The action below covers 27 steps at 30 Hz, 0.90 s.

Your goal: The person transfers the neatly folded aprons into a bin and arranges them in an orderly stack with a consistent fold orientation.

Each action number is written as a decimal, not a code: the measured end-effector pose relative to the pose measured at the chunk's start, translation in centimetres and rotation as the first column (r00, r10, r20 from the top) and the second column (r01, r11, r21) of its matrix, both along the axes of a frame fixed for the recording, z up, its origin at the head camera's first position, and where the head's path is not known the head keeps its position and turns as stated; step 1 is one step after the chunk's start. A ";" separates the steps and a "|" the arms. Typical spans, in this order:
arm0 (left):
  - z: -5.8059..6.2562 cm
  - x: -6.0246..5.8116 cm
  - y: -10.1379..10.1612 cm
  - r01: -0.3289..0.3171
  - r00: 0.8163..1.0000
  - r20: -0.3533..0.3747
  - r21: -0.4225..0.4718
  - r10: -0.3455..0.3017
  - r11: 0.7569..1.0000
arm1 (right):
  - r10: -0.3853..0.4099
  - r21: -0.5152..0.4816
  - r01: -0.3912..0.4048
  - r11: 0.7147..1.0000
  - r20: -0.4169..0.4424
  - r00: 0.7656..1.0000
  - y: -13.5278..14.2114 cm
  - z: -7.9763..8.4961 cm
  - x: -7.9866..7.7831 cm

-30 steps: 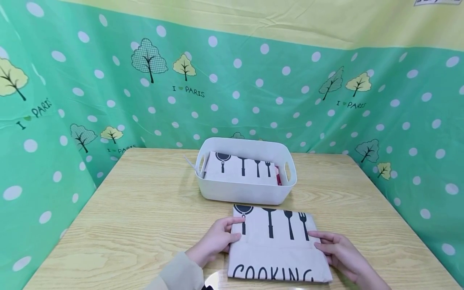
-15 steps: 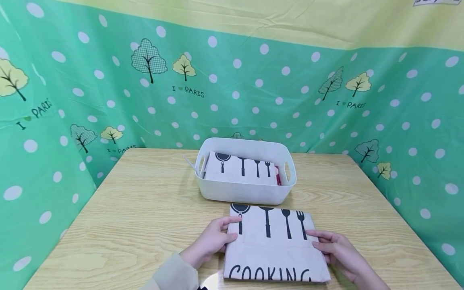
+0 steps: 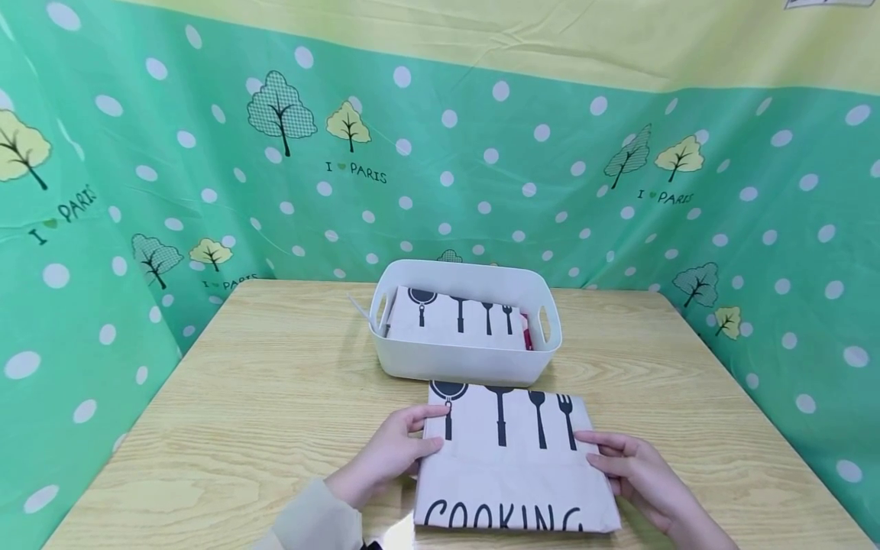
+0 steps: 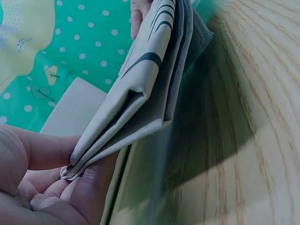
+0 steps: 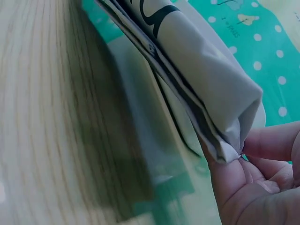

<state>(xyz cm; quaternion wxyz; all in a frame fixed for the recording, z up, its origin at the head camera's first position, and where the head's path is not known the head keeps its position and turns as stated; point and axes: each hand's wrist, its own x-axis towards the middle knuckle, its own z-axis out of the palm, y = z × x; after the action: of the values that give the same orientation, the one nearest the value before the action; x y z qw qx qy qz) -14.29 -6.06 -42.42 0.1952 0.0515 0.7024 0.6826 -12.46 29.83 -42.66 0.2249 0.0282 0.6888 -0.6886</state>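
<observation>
A folded off-white apron point(image 3: 512, 466), printed with black kitchen utensils and the word COOKING, is held by its two sides in front of the basket. My left hand point(image 3: 395, 447) pinches its left edge, thumb on top and fingers underneath. At the right edge my right hand point(image 3: 639, 473) grips it the same way. Both wrist views show the stacked layers of the apron point(image 4: 136, 89) pinched at the edge and raised off the table, with a shadow below. The fingertips under the cloth are partly hidden.
A white plastic basket point(image 3: 454, 365) with handle holes stands just beyond the apron. Inside lies another folded cloth point(image 3: 454, 321) with the same print, and a bit of red point(image 3: 527, 332) beside it. A thin pale strip point(image 3: 360, 307) sticks out over its left side. The wooden table point(image 3: 241, 428) extends around.
The apron and both hands have shifted a little to the left and slightly toward the basket, rising a bit. The basket has not moved.
</observation>
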 end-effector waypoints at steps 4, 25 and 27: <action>0.1 0.1 -0.5 0.002 1.000 -0.027 -0.012 -0.002 1.000 | 0.023 -0.004 -0.023 1.000 -0.021 1.000 -0.3 0.2 0.0; 2.2 0.2 -2.5 -0.062 0.995 -0.089 -0.100 0.053 0.993 | 0.067 -0.015 -0.067 0.998 -0.033 0.997 -1.3 2.0 0.1; 2.4 0.2 -2.7 -0.068 0.994 -0.097 -0.108 0.057 0.992 | 0.067 -0.018 -0.068 0.998 -0.022 0.997 -1.4 2.2 0.0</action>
<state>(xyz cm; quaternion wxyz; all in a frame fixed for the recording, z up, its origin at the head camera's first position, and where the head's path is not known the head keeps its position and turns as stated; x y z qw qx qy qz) -14.07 -8.76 -40.02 0.1430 0.0506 0.7489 0.6451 -12.43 28.45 -40.47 0.2407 -0.0047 0.6853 -0.6874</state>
